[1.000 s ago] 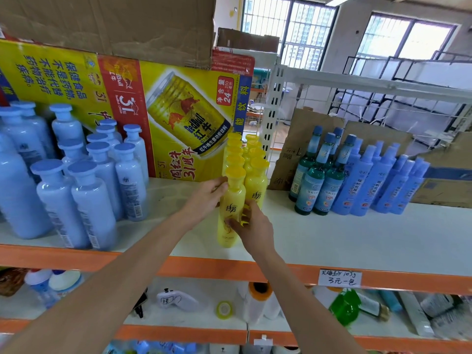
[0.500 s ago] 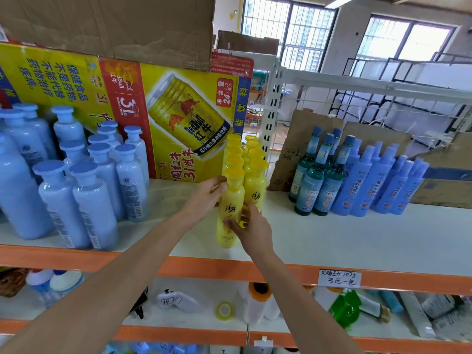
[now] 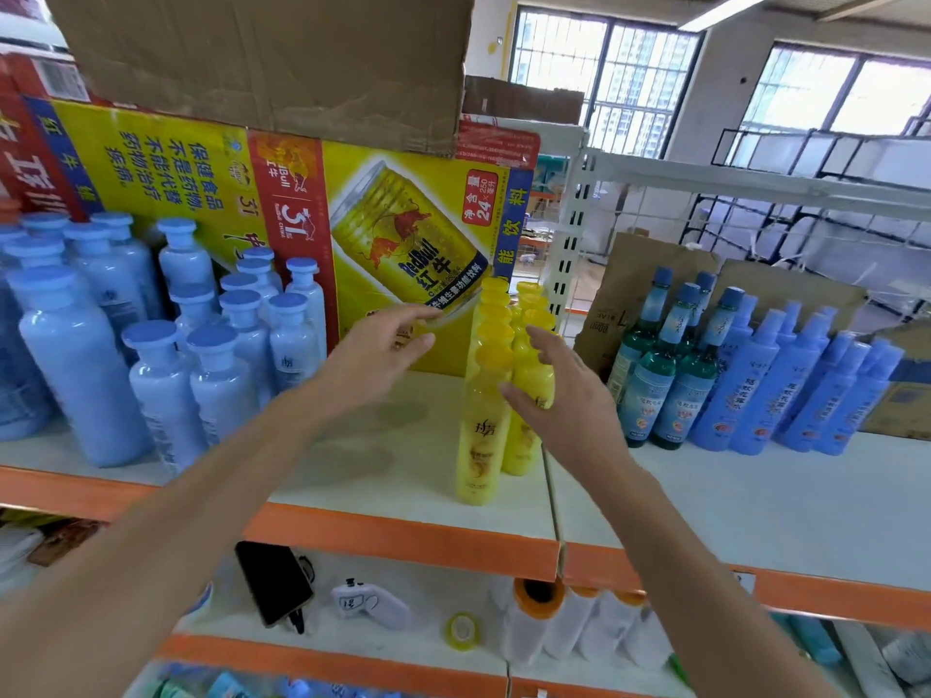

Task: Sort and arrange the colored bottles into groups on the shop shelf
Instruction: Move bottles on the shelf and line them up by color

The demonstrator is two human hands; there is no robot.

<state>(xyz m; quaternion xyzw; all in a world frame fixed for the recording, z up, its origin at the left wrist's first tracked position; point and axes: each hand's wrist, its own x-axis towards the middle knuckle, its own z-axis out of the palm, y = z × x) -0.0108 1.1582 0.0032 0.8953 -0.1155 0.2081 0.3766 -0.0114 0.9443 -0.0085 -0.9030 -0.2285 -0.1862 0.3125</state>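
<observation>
Yellow bottles (image 3: 481,425) stand in two rows running back from the front of the white shelf (image 3: 705,501), in its middle. My left hand (image 3: 375,352) hovers open just left of them, fingers spread, touching nothing. My right hand (image 3: 561,395) is open to the right of the rows, its fingertips close to the front right yellow bottle. Pale blue bottles (image 3: 166,380) with blue caps crowd the shelf's left part. Green bottles (image 3: 660,390) and blue spray bottles (image 3: 801,395) stand grouped on the right.
A yellow Red Bull carton (image 3: 322,229) stands behind the bottles with a brown cardboard box (image 3: 272,57) on top. The shelf below holds a black phone (image 3: 274,581), a tape roll (image 3: 462,631), white rolls (image 3: 539,617) and other items.
Both hands have let go of the front yellow bottle and pulled apart from it, the left to the left, the right to the right. The bottle stays standing.
</observation>
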